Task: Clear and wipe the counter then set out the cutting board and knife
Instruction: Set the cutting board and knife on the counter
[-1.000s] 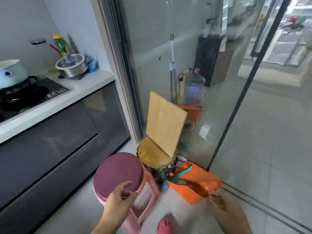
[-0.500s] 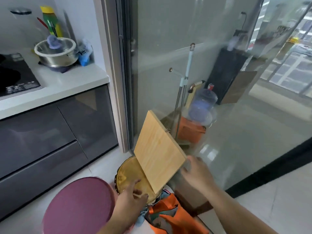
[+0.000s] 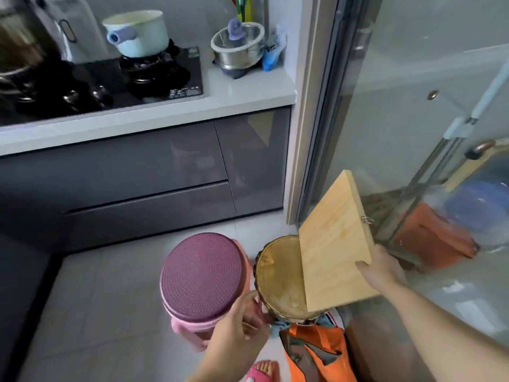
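Observation:
A rectangular light wooden cutting board (image 3: pixel 334 249) leans tilted against the glass door, its lower edge resting on a round wooden chopping block (image 3: pixel 278 277) on the floor. My right hand (image 3: pixel 381 267) grips the board's right edge, thumb on its face. My left hand (image 3: pixel 242 323) hovers with loosely spread fingers at the round block's near left rim, between it and the stool; whether it touches the block is unclear. The white counter (image 3: pixel 248 91) lies above. No knife is visible.
A pink stool with a purple seat (image 3: pixel 202 275) stands left of the block. An orange bag (image 3: pixel 316 351) lies below it. On the counter are a black gas hob (image 3: pixel 110 78), a pale blue pot (image 3: pixel 137 33) and a steel bowl (image 3: pixel 238 49). The glass sliding door (image 3: pixel 399 92) is on the right.
I have come closer and now look more steeply down. My right hand went from near the orange bag to gripping the board's edge. My left hand left the stool for the round block's rim.

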Demonstrator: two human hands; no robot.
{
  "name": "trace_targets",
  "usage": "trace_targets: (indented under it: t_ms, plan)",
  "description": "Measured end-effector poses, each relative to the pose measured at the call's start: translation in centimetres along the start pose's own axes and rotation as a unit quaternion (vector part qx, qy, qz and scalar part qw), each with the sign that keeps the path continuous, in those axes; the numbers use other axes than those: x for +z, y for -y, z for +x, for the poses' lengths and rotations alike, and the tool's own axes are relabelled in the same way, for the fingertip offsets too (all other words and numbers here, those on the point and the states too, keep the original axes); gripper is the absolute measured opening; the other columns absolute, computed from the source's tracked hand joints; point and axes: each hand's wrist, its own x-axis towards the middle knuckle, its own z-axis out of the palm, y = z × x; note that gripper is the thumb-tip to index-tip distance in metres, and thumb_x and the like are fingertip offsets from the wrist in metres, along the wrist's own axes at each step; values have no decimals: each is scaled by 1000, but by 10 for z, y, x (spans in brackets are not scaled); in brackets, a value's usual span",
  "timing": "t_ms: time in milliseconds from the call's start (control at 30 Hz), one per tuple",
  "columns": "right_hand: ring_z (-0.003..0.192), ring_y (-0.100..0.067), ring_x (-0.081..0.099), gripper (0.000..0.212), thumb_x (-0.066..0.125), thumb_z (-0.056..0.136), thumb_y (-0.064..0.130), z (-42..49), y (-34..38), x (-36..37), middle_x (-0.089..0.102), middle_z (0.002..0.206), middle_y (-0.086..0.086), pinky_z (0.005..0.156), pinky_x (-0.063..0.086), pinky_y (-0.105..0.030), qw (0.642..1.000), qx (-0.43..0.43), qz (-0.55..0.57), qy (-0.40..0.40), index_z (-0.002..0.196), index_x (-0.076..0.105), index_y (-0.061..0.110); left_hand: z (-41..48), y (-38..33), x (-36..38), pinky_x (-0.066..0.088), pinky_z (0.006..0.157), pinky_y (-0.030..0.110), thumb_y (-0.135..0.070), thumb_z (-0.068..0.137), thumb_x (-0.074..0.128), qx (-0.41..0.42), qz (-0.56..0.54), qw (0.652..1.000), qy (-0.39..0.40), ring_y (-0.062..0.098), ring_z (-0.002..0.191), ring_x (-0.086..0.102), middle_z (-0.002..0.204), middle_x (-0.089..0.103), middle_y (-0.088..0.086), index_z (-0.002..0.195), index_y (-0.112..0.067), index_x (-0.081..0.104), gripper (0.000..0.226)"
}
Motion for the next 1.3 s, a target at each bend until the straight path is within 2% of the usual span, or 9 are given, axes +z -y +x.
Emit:
trace_targets:
  t_ms: [167,300,533,667,867,967,1067,1200,1300]
  plan:
    - [86,-34,62,22,57,84,26,-48,12,-13,66,96,-18,61,42,-32,995,-85,15,-57,86,44,10,-25,3,4,54,71,20,-9,75,64,2,-15,999,-44,13,70,66,75,69,0,123,-24,46,54]
    - [65,-22,55,19,61,83,27,-98,19,-58,61,74,-3,49,37,-28,976,-201,56,-55,82,48,13,-44,8,-3,52,71,16,-8,73,67,10,-21,995,-96,6,65,62,73,66,-5,125,-25,46,58]
    - [67,-13,62,14,66,80,30,-188,81,-118,66,73,9,51,45,-31,904,-398,153,-6,78,53,28,-77,7,-39,45,61,7,-19,76,66,23,-52,977,-208,5,67,55,94,57,-9,129,-32,38,61]
    - [66,-10,63,18,70,78,26,-235,136,-121,67,73,12,48,42,-24,862,-444,241,49,71,54,29,-101,23,-91,48,75,17,-26,78,64,25,-87,951,-297,12,87,59,102,53,-10,130,-32,36,60]
    - [58,-19,68,12,74,73,23,-315,237,-72,72,61,10,56,53,-34,818,-494,269,122,70,63,25,-148,95,-180,50,83,29,-27,77,66,-16,-156,892,-425,11,90,57,107,52,-7,130,-33,36,61]
    - [51,-12,69,11,74,71,22,-363,292,-27,73,62,14,42,51,-25,794,-510,268,194,75,65,26,-179,152,-227,44,76,20,-31,77,66,-63,-183,852,-486,10,97,53,114,49,-4,132,-34,33,64]
    - [49,-13,69,10,76,66,23,-402,351,19,73,59,7,36,49,-20,776,-517,259,251,73,69,24,-217,213,-273,38,95,28,-43,73,67,-126,-209,818,-522,15,122,39,133,36,1,135,-36,27,74]
    - [63,-20,73,38,83,48,46,-438,427,69,77,72,2,59,60,-47,752,-531,213,328,83,71,38,-273,276,-339,27,109,41,-61,51,69,-184,-264,751,-576,21,134,24,144,30,7,140,-31,19,107]
    - [74,-8,73,42,80,57,48,-431,494,113,77,86,8,63,60,-25,747,-538,194,338,95,70,32,-304,310,-389,33,103,37,-67,29,61,-171,-308,707,-613,22,129,35,142,40,4,140,-23,22,126]
